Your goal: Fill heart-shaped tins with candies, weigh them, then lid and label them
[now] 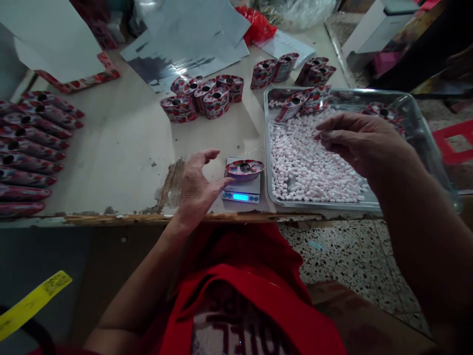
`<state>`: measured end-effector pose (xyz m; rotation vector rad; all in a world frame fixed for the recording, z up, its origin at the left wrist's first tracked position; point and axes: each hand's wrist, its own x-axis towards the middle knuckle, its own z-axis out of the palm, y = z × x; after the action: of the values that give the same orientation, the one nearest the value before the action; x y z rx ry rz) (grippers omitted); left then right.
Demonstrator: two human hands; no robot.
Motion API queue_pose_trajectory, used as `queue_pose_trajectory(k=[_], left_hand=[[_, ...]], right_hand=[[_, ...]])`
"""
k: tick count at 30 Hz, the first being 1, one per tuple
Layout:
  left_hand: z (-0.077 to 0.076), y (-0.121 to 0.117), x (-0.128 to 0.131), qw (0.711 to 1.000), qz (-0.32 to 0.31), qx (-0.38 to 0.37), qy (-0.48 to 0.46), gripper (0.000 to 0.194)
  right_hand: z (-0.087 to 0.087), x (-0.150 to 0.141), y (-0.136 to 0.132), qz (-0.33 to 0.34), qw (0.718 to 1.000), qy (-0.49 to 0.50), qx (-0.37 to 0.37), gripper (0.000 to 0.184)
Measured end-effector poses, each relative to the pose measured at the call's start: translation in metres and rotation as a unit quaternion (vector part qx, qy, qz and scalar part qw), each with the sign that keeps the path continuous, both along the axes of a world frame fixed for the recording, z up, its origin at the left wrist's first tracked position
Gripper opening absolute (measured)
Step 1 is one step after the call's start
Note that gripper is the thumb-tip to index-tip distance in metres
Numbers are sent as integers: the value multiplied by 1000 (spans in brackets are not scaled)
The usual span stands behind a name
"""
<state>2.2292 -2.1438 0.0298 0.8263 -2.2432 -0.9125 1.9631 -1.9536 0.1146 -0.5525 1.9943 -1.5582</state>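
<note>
A small digital scale (251, 187) with a lit blue display sits near the table's front edge. On it stands an oval packet with a red fruit print (236, 173), its round top opening facing up. My left hand (195, 187) is at the scale's left side, fingers apart; the thumb tip is at the packet's left end, and I cannot tell if it touches. My right hand (360, 140) hovers over many small white pellets (314, 170) in a clear tray (268, 148). Its fingertips are pinched together; what they hold, if anything, is hidden.
Two similar packets (293, 106) lie in the tray's back left, another (382, 111) behind my right hand. Several stand mid-table (216, 101) and behind the tray (283, 66). Rows of packets (27, 143) fill the left side. Silvery sheets (192, 34) lie at the back.
</note>
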Motion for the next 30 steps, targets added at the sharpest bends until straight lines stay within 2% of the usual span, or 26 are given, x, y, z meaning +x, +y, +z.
queue_pose_trajectory(k=[5,9,12,14,17,20,25,30], left_hand=[[2,2,-3,1000,-4,-22,-15,67],[-9,3,-11,999,-38,-6,-16,66],[-19,4,-21,997,-75,18,17,47],[-22,5,-29,994,-97,22,45,37],[-17,5,-43,990,-116,-6,81,35],[-7,3,-54,988,-113,-56,93,32],[2,-2,-66,967,-120,-202,98,25],[-1,-10,-80,936,-152,-287,138,24]], right_hand=[[-3,-5,3,31,999,29,-6,13],[-11,-13,9,83,993,77,14,12],[-25,-6,10,115,979,162,44,21],[-39,7,7,87,981,172,31,26],[-61,32,-4,29,998,31,-35,23],[-73,55,-15,8,987,-137,-82,16],[-63,83,-28,-12,931,-335,-144,18],[-51,91,-39,-45,866,-448,-217,31]])
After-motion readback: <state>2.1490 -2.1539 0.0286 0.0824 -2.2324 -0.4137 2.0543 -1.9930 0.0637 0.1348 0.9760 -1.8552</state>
